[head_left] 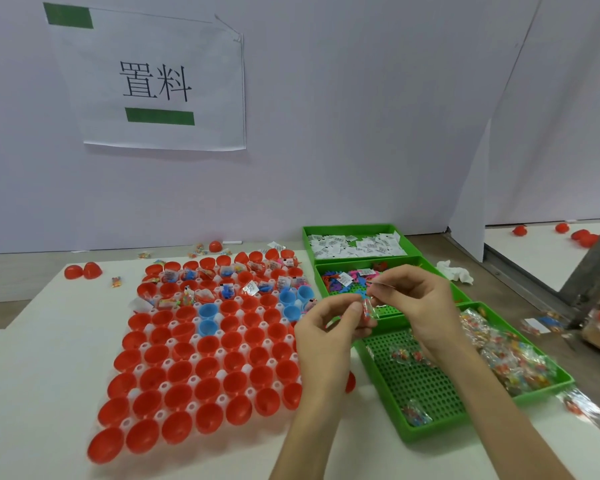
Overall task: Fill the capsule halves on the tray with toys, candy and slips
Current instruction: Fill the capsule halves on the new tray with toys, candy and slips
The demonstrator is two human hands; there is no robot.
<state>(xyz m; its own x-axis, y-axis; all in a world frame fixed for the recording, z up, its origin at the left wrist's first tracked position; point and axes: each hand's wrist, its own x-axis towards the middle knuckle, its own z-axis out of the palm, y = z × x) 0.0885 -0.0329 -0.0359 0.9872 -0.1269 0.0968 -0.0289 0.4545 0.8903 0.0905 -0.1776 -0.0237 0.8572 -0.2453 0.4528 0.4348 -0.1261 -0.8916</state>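
A white tray (194, 341) holds rows of red capsule halves (208, 386) and a few blue halves (207, 311). The far rows hold toys, candy and slips (222, 284); the nearer rows look bare. Right of the tray, both hands meet above the green bins. My left hand (329, 327) and my right hand (416, 299) together pinch a small clear candy packet (369, 308). Green bins hold paper slips (357, 245), plastic toys (343, 278) and candy packets (499, 348).
Loose red halves (83, 271) lie at the table's far left, with stray candy packets (116, 281) near them. A crumpled tissue (456, 271) sits right of the bins. A paper sign (153, 81) hangs on the wall. More red halves (582, 237) lie beyond the partition at right.
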